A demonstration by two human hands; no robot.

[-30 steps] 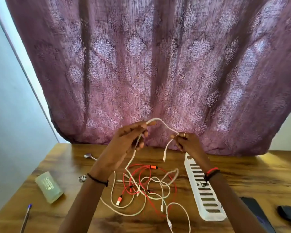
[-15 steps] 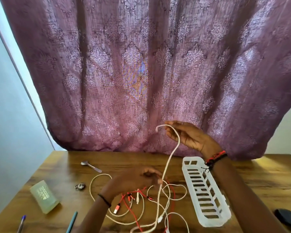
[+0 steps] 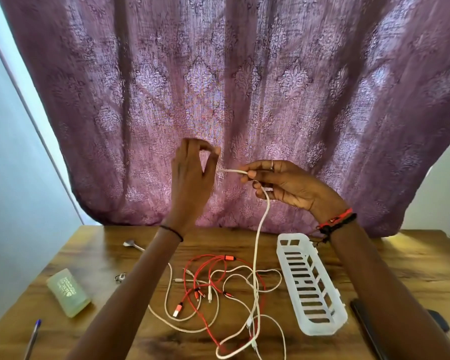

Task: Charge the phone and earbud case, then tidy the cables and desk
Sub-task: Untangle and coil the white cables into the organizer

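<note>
Now left hand (image 3: 192, 178) up off the tangle (image 3: 229, 258), fingers apart; white cable (image 3: 260, 224) still in the pinch of right hand (image 3: 289, 188).

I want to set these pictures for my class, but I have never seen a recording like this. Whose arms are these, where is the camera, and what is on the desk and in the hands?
There is no machine. These are a person's two bare arms, filmed by a wide-angle camera worn on their own head, looking forward and down. The right hand pinches a white cable that hangs into a tangle of white leads and a red cable on the wooden desk. The left hand is raised beside the cable's free end, fingers loose, seemingly holding nothing. Also on the desk: a white slotted basket, a pale green container, a pen and a spoon.
</note>
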